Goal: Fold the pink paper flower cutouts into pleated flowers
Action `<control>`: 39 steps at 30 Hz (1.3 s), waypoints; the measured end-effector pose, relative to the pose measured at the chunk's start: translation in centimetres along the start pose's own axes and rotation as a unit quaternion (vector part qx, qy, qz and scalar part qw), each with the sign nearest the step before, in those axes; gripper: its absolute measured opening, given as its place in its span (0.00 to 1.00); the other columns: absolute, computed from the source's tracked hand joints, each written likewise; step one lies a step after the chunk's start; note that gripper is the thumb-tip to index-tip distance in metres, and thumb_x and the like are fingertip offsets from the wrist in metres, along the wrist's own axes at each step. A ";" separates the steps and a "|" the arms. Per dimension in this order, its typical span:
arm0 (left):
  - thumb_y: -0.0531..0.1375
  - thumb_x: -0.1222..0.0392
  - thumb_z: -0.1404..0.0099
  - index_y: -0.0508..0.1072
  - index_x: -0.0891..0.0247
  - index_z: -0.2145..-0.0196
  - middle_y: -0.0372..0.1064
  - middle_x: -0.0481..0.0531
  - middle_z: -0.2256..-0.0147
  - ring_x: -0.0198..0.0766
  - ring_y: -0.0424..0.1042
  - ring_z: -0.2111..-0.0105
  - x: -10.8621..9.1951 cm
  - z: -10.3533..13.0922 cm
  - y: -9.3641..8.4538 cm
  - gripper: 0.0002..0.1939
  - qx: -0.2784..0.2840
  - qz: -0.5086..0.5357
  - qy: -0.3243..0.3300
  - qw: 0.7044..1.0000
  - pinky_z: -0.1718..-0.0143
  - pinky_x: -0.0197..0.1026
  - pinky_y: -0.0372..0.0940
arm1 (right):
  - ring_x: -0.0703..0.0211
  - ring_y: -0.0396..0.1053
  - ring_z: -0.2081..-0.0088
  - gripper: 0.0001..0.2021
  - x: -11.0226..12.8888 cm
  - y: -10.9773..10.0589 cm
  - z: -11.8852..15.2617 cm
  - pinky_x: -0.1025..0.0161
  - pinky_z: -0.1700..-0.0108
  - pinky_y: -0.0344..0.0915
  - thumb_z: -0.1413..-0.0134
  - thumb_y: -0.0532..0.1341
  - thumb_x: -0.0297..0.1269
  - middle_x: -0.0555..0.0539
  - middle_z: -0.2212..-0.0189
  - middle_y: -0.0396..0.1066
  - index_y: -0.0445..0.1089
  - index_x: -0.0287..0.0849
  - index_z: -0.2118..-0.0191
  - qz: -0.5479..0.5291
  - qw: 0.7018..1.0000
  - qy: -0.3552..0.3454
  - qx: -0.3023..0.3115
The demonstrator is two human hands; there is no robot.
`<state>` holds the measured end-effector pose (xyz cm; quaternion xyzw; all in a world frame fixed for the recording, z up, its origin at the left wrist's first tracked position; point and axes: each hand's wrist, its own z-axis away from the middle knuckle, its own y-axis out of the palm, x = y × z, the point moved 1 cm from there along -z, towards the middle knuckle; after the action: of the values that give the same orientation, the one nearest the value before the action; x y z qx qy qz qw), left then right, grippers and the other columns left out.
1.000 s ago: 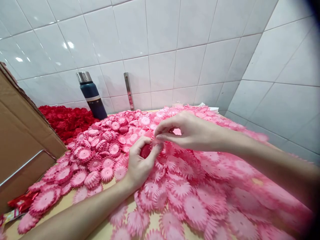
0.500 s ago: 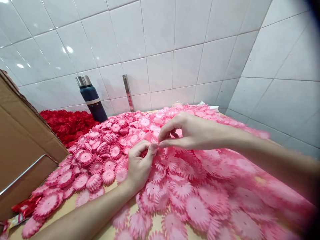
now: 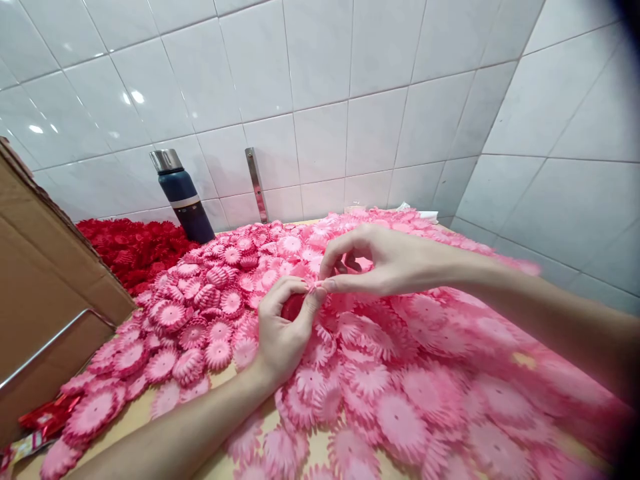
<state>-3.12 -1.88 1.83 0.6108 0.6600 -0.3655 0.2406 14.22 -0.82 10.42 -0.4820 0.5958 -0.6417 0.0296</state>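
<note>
My left hand (image 3: pixel 286 320) and my right hand (image 3: pixel 373 260) meet over the heap, fingertips touching. Both pinch the edge of a small pink fabric flower piece (image 3: pixel 316 285), mostly covered by the fingers. Thumb and index finger of the right hand are closed on it, while its other fingers curl inward. The left thumb presses against the bent index finger. Below and around both hands spreads a deep heap of pink scalloped flower pieces (image 3: pixel 400 417), round and flat, many with a small hole at the centre. Some to the left lie in curled stacks (image 3: pixel 220 277).
A pile of red flower pieces (image 3: pixel 135 250) lies at the back left beside a dark blue bottle (image 3: pixel 189 200). A cardboard box (image 3: pixel 47 287) stands at the left, with a red wrapper (image 3: pixel 50 413) below. A metal strip (image 3: pixel 256 183) leans on the tiled wall (image 3: pixel 320 60).
Both hands have shifted slightly to the right together, still pinched. A little more of the pink piece shows between the fingertips.
</note>
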 end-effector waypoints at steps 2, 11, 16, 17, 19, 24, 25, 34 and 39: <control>0.61 0.60 0.38 0.69 0.63 0.73 0.67 0.48 0.71 0.35 0.66 0.70 0.1 0.0 0.0 0.07 -0.001 -0.003 -0.006 1.000 0.66 0.36 0.62 | 0.63 0.66 0.71 0.08 0.1 0.1 0.0 0.65 0.72 0.60 0.48 0.60 0.37 0.49 0.71 0.73 0.74 0.41 0.66 0.011 1.000 -0.009 -0.013; 0.61 0.62 0.39 0.68 0.63 0.74 0.65 0.48 0.72 0.34 0.65 0.71 -0.1 0.2 0.1 0.08 0.031 0.000 0.009 0.999 0.67 0.37 0.61 | 0.61 0.67 0.69 0.07 -0.2 -0.4 -0.3 0.62 0.67 0.62 0.46 0.58 0.36 0.46 0.70 0.73 0.71 0.39 0.69 0.005 0.981 0.023 -0.192; 0.60 0.61 0.37 0.68 0.63 0.77 0.64 0.47 0.76 0.33 0.63 0.73 -0.4 0.2 0.1 0.11 0.027 -0.020 -0.005 0.999 0.69 0.37 0.59 | 0.58 0.68 0.69 0.13 -0.7 -1.8 0.4 0.61 0.69 0.63 0.49 0.62 0.45 0.46 0.69 0.74 0.73 0.41 0.62 -0.004 0.974 0.075 -0.211; 0.59 0.61 0.37 0.68 0.63 0.77 0.63 0.47 0.76 0.33 0.63 0.74 -0.4 0.1 0.0 0.11 0.025 -0.020 -0.012 0.999 0.69 0.37 0.59 | 0.58 0.69 0.68 0.13 -0.5 -1.7 0.4 0.61 0.69 0.63 0.49 0.62 0.45 0.46 0.68 0.74 0.73 0.41 0.62 -0.010 0.983 0.068 -0.171; 0.59 0.59 0.36 0.68 0.63 0.76 0.63 0.47 0.76 0.34 0.63 0.73 -0.2 0.1 0.0 0.12 0.021 -0.018 -0.021 0.999 0.68 0.37 0.59 | 0.59 0.69 0.66 0.13 0.0 -1.2 0.5 0.62 0.68 0.65 0.49 0.62 0.44 0.47 0.65 0.74 0.73 0.41 0.62 -0.023 0.996 0.032 -0.085; 0.56 0.56 0.34 0.72 0.63 0.71 0.68 0.50 0.72 0.36 0.67 0.69 0.0 0.1 -0.1 0.12 0.021 -0.022 -0.030 0.999 0.65 0.38 0.62 | 0.62 0.69 0.70 0.06 0.4 -0.7 0.2 0.63 0.68 0.66 0.50 0.62 0.36 0.47 0.70 0.73 0.72 0.39 0.67 -0.014 0.998 -0.010 -0.052; 0.56 0.57 0.34 0.73 0.62 0.70 0.70 0.50 0.70 0.37 0.68 0.67 0.0 0.1 -0.1 0.10 0.020 -0.024 -0.030 0.999 0.63 0.38 0.63 | 0.62 0.69 0.69 0.06 0.3 -0.9 0.2 0.63 0.67 0.66 0.49 0.61 0.35 0.47 0.71 0.73 0.72 0.39 0.67 0.000 0.997 0.001 -0.077; 0.63 0.64 0.40 0.67 0.59 0.65 0.67 0.45 0.70 0.31 0.68 0.69 0.1 0.2 0.5 0.07 -0.019 0.015 -0.049 0.999 0.65 0.33 0.65 | 0.58 0.70 0.64 0.13 0.2 -1.6 0.6 0.62 0.66 0.66 0.51 0.63 0.44 0.46 0.63 0.74 0.73 0.41 0.62 0.027 0.997 0.027 -0.072; 0.60 0.65 0.38 0.63 0.58 0.65 0.64 0.44 0.69 0.30 0.68 0.69 0.1 0.1 0.4 0.07 -0.009 0.035 -0.057 0.998 0.65 0.33 0.64 | 0.59 0.71 0.64 0.11 0.3 0.0 0.3 0.63 0.66 0.68 0.48 0.62 0.40 0.45 0.63 0.74 0.72 0.40 0.61 -0.003 1.000 0.009 -0.004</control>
<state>-2.72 -1.93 1.59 0.6090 0.6269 -0.3853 0.2961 14.23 -1.20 10.60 -0.4780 0.5971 -0.6438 0.0205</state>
